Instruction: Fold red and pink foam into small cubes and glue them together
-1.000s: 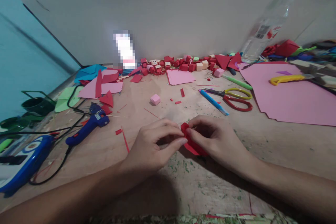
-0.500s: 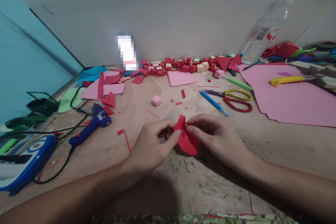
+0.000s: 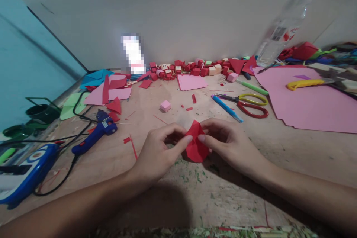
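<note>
Red paper (image 3: 197,151), creased and angular with a pointed top, sits just below the centre of the frame, where we grip it from both sides. Our left hand (image 3: 161,152) pinches its left edge, thumb on the smooth face and fingers bent behind; our right hand (image 3: 232,141) pinches the other side the same way. Beneath lies a pale wooden board (image 3: 237,208), its surface flecked with green specks. Near the middle of the frame we see a small pink paper cube (image 3: 165,106) with blunt corners. To its right, a slim blue pen (image 3: 227,109) lies just beside scissors (image 3: 238,100) with one yellow and one red loop handle. Flat pink sheets (image 3: 309,108) spread at the right of the frame under a yellow-handled tool (image 3: 306,83). At the left lies a blue plastic glue gun (image 3: 93,137), hard and rounded. Along the upper middle we see a bumpy row of little paper cubes (image 3: 196,71), mostly red, and at the upper right a clear bottle (image 3: 283,33).
</note>
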The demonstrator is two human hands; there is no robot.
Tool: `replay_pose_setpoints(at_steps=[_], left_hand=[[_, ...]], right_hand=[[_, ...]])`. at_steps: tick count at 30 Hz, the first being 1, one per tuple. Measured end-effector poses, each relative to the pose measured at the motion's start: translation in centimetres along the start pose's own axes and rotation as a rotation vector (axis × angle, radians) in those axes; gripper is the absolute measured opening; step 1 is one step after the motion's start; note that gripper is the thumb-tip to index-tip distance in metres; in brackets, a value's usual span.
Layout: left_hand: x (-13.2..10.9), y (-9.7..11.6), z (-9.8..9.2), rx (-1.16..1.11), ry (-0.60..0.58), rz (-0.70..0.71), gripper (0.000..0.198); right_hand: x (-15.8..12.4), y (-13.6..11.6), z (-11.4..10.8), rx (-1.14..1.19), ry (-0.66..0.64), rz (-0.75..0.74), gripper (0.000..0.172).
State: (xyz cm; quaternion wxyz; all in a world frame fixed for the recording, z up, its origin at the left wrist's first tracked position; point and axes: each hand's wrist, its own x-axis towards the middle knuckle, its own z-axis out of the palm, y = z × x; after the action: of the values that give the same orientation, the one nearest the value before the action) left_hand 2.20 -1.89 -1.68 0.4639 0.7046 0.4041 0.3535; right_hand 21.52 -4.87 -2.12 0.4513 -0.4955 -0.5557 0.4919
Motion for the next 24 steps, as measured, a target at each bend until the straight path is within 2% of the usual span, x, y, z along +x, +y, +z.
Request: replay_pose_setpoints(at_steps=[5,12,16,24], left_hand=[[0.05,-0.15,-0.01,-0.015,0.008,-0.019,0.007],[0.44,-0.20,-0.06,-0.082,0.082,-0.054,0.002],[0.18,0.12,0.00,-0.109,0.097,-0.046,0.008],[-0.26,0.45,-0.14,0.108,0.036,0.235,0.011]], right_hand=[[0.21,0.04,-0.25,0.034,-0.050,0.051,0.013],[0.33,-0.27,-0.39,0.184,-0.006,0.139,0.010],[0.29,-0.31,-0.30,0.170,-0.011,0.150,0.012],[0.17,0.05,-0.33,-0.008,-0.027,0.042,0.016]])
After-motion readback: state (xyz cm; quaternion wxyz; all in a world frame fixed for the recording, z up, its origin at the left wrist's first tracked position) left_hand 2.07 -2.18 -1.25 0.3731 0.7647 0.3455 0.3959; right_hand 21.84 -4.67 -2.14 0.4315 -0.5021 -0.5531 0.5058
